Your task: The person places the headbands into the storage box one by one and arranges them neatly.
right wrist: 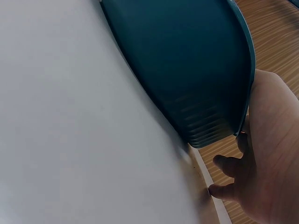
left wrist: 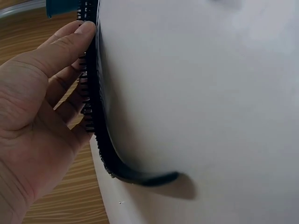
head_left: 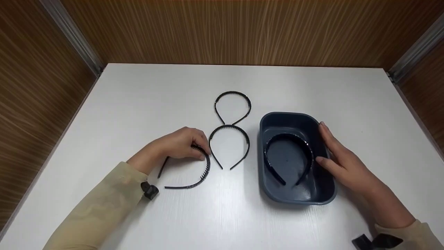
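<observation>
Wood-grain panel walls (head_left: 222, 31) closed in a white desk (head_left: 138, 104) on three sides, w/ metal strips in the back corners.

The left hand (head_left: 177, 144) lay on the desk, its grip curled round the top of a black toothed headband (head_left: 204, 172); fingers (left wrist: 70, 42) pressed along the toothed edge in the left wrist view, thumb side on the other. That band curved from the grip back toward the person, its ends lying on the desk near the left sleeve (head_left: 104, 205).

Just right of that grip sat a second headband (head_left: 229, 146), flat, ends pointing toward the person. Beyond it a third headband (head_left: 232, 107) lay flat too, its ends meeting the top of the second one.

The right hand (head_left: 338, 161) rested against the right wall of a dark blue tub (head_left: 298, 116): grip spread, fingers straight along the rim, thumb at the inner side of the wall. Just left of that grip, inside the tub, lay a fourth headband (head_left: 289, 156), ends toward the person. From the right wrist view only the tub's outer wall & part of the palm showed.

Both wrists carried small black clips, approx. at the cuffs.
</observation>
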